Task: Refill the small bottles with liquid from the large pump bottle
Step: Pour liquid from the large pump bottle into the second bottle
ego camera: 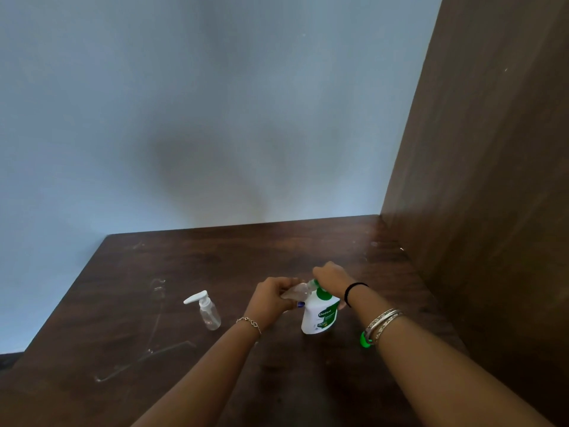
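Nearest the lens: two bare forearms reaching in from the bottom edge, the right one with metal bangles (383,322) and a green band (365,339), the left with a thin chain bracelet (250,322).

Fingers first. I read the left hand (272,295) as curled round a small clear bottle (296,292), tilted, its open neck turned toward the pump spout. The right hand (331,277) sits on top of the large pump bottle (319,312), fingers bent down over the pump head; I cannot tell how firmly it presses, nor see any liquid passing.

Outward: the large white bottle with its green collar stands upright on the dark wooden table (234,260), just right of centre. A second small bottle (207,309), clear, with its white pump cap on, stands apart to the left, untouched. Faint smears mark the tabletop further left. A wooden panel (480,155) rises at right; a pale wall (197,112) stands behind.

Judgement: step in hand is dispensing into the first small bottle. To do it well I would keep the neck directly under the spout tip, touching or nearly so, press the pump slowly and fully, and hold the small bottle steady between strokes. The likely fault is liquid running down the outside of the neck.
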